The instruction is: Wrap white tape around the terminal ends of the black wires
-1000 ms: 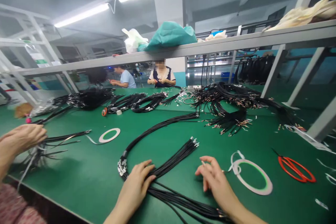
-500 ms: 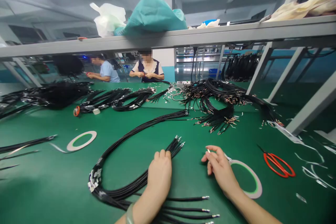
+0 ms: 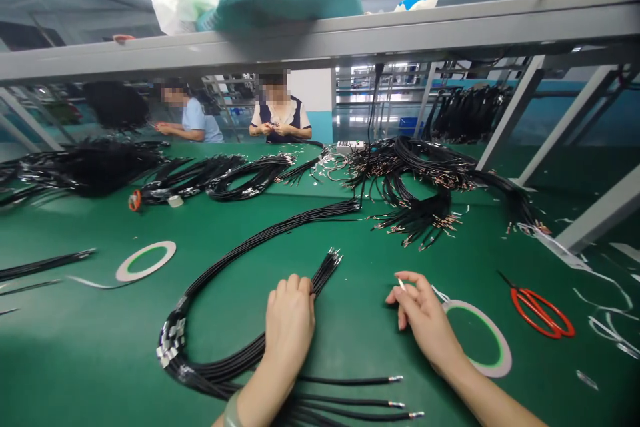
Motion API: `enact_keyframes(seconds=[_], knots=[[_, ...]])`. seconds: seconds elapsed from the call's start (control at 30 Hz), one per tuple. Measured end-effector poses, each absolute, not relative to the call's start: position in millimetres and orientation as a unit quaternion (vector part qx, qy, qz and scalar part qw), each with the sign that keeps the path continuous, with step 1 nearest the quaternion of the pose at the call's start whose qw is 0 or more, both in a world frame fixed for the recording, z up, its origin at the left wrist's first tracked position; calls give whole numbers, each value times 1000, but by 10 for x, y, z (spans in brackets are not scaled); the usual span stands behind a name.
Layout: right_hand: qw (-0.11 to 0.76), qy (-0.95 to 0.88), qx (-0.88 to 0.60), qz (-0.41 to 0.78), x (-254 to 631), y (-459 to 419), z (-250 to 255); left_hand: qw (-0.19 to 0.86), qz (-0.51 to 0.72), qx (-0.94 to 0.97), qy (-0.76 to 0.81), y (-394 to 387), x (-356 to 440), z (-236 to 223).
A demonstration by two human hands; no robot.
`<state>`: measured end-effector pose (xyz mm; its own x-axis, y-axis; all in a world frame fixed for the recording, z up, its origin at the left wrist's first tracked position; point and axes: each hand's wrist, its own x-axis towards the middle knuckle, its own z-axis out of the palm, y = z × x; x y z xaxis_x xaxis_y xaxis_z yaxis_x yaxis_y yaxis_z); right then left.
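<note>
My left hand [image 3: 290,320] is closed around a bundle of black cables [image 3: 220,260], a little behind its metal-tipped ends. The bundle curves round to the left in a large loop, with white labels [image 3: 171,341] wrapped on it. Several loose cable ends [image 3: 365,381] stick out below my left wrist. Between the thumb and forefinger of my right hand [image 3: 423,320] is a small white strip [image 3: 401,285], perhaps tape. A roll of white tape with a green inner ring [image 3: 503,353] lies beside my right hand, partly hidden by it.
Red-handled scissors [image 3: 543,313] lie at the right, near white strip scraps [image 3: 613,327]. A second tape roll [image 3: 123,271] lies at the left. Cable piles [image 3: 425,180] line the back, under a grey shelf [image 3: 440,33] with slanted supports. Two people sit beyond the table.
My left hand has moved slightly left with the cable bundle, whose tips now sit closer together. My right hand keeps its pinch on the white strip. The camera view has tilted downward.
</note>
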<state>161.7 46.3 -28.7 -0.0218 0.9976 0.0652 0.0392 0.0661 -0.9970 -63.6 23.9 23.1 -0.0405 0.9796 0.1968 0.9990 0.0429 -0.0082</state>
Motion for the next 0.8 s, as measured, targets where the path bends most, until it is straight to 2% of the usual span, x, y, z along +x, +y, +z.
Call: enact_keyframes(seconds=[0.4,0.8], knots=[[514,-529,-480,475,1624,441,-243,51,30,-652,-756,16,-434,311],[507,-530,-490,471,1627,441,-254,-1,-27,-656,-755,66,-526,272]])
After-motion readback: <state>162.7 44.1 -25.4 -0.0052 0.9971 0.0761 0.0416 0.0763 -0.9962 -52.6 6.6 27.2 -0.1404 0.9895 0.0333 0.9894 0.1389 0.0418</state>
